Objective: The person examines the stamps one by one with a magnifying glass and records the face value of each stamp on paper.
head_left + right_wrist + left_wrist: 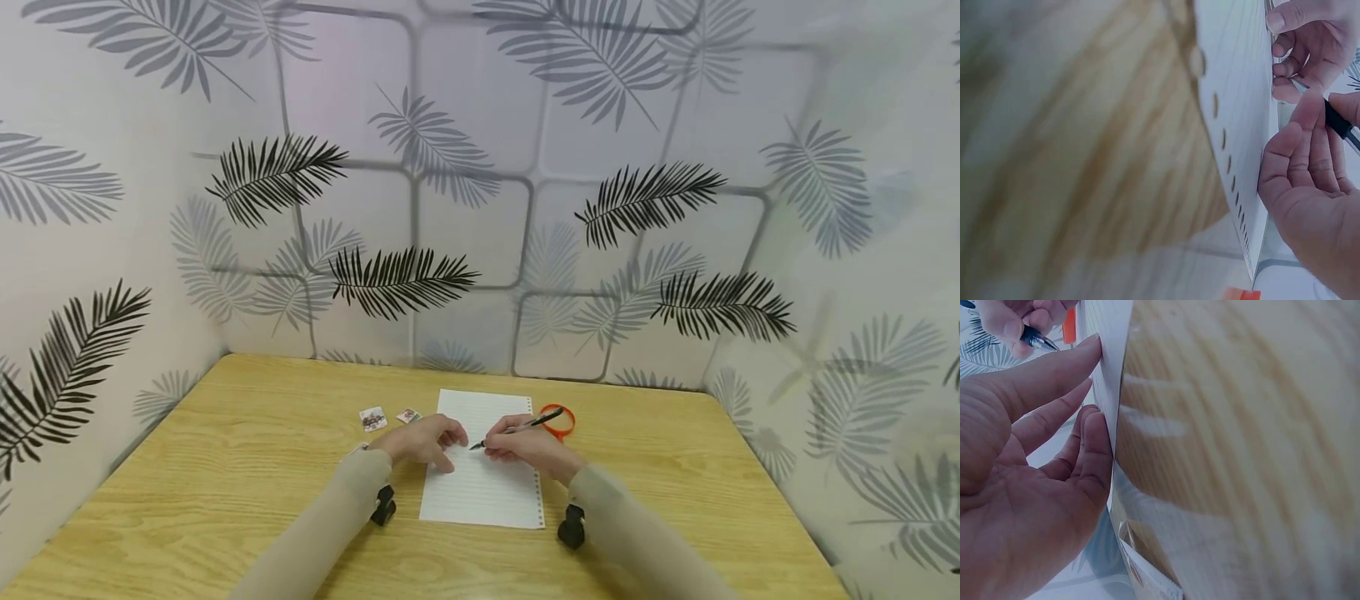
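A lined sheet of paper (480, 496) with punched holes down its right edge lies on the wooden table. My right hand (528, 442) pinches a black pen (551, 416) over the middle of the sheet, its tip pointing left. In the right wrist view the same pen (1337, 119) sits between thumb and fingers, while the hand's side rests at the paper. My left hand (427, 440) touches the sheet's left part, fingers loosely bent and holding nothing. In the left wrist view its fingertips (1094, 347) meet the paper's surface near the edge.
Two small printed cards (372, 418) lie left of the sheet, one partly beside my left hand. An orange ring-shaped thing (567, 423) lies behind my right hand. Leaf-patterned curtains (465, 217) stand along the back and sides of the table (255, 450).
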### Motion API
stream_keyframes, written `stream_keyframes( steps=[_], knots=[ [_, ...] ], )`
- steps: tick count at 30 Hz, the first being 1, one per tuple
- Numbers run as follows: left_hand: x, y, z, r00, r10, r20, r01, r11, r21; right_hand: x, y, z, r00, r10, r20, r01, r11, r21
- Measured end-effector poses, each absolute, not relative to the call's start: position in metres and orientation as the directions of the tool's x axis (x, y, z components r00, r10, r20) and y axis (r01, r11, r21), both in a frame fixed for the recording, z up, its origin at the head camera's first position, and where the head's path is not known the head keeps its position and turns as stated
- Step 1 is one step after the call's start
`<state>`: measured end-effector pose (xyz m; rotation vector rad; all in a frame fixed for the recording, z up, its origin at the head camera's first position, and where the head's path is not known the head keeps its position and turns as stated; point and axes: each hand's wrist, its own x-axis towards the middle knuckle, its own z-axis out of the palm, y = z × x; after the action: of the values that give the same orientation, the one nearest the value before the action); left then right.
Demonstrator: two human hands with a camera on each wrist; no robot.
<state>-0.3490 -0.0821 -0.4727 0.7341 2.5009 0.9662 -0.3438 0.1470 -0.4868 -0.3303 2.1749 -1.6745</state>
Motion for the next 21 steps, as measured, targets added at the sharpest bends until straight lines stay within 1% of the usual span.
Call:
stream_keyframes(
  steps=[3, 9, 21],
  knots=[
    [-0.3503, -0.0830, -0.4731, -0.794, 0.593, -0.134, 0.346, 0.622, 0.703, -0.3445, 0.1439, -0.4865, -0.903, -0.408, -0.135, 0.020, 0.274, -0.961],
    [-0.3513, -0.0843, -0.4737, -0.792, 0.595, -0.136, 0.345, 0.620, 0.705, -0.3487, 0.1395, -0.4866, -0.901, -0.410, -0.141, -0.010, 0.345, -0.939],
    [-0.3509, -0.0830, -0.4745, -0.795, 0.593, -0.129, 0.350, 0.621, 0.701, -0.3511, 0.1411, -0.4907, -0.902, -0.417, -0.114, -0.018, 0.299, -0.954]
  ],
)
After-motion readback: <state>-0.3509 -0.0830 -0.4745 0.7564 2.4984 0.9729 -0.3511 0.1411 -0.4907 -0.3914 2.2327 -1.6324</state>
